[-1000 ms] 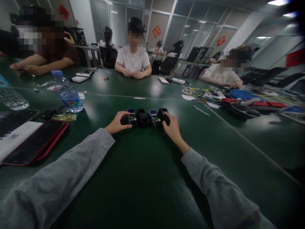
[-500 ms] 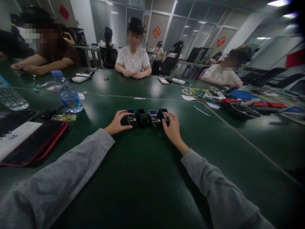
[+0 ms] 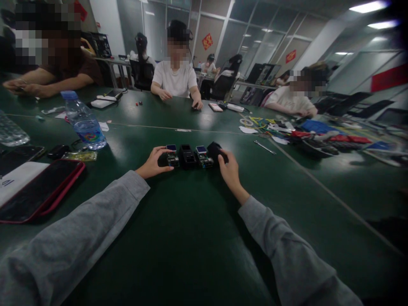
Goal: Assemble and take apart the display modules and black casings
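Four small devices stand in a row on the green table. At the left end, my left hand (image 3: 154,163) has its thumb at the near edge and its fingers at the far-left edge of a circuit board with a small screen (image 3: 172,157). A black plastic case (image 3: 187,155) with openings in its face is beside it. Next to that lies a second circuit board with a screen (image 3: 203,156), touched by neither hand. At the right end, my right hand (image 3: 230,168) grips another black plastic case (image 3: 214,150), which is tilted.
On the left are a water bottle (image 3: 84,123), a red-cased phone (image 3: 41,189) and a small yellowish packet (image 3: 79,156). A wrench (image 3: 265,147) and a heap of cables (image 3: 270,126) lie to the right. Across the table sits a person in a white shirt (image 3: 175,78).
My right hand has turned the right-hand black case, so its openings no longer show. My left hand stays at its board. The person opposite has moved their hands apart. The view has shifted slightly.
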The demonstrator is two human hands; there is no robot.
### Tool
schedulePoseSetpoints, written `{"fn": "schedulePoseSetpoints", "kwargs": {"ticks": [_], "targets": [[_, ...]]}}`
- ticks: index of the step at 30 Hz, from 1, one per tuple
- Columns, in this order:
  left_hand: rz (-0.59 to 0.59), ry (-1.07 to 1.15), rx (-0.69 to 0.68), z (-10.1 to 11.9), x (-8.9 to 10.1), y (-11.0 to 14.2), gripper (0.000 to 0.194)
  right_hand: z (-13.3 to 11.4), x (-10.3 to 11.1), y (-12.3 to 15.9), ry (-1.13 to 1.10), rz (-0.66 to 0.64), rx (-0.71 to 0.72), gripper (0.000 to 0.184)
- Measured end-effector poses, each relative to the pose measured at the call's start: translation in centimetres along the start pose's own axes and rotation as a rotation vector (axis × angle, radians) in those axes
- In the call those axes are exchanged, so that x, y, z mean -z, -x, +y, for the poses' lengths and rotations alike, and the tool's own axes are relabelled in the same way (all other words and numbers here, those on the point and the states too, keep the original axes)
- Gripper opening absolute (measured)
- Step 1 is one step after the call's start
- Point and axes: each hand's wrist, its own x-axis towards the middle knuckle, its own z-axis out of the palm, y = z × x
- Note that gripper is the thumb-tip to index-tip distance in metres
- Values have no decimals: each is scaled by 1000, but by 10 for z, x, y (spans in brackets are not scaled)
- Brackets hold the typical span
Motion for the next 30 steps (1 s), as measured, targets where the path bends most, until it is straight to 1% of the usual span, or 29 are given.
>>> {"fn": "schedulePoseSetpoints", "kwargs": {"ticks": [4,7,10,12,14,16,20,27,30], "targets": [[-2,4,-8,-1,0,0,68,11,-1,-1,-36,66,-136,40],[3,-7,-13,-1,-1,-1,69,17,-3,-2,-18,99,-165,43],[11,-16,-11,1,-1,0,69,15,-2,-1,95,81,-95,48],[17,-21,-21,2,-1,0,68,11,-1,0,153,50,-17,43],[25,-28,-38,2,-1,0,68,9,0,0,139,51,4,36],[31,-35,-43,3,-1,0,68,9,0,-1,82,88,-42,33],[24,-34,-37,3,-1,0,68,16,0,-3,-26,139,-154,35],[2,-15,-3,4,0,1,70,21,2,-4,95,159,-238,42],[4,-14,-14,5,0,1,69,21,-1,-3,143,180,-250,51]]}}
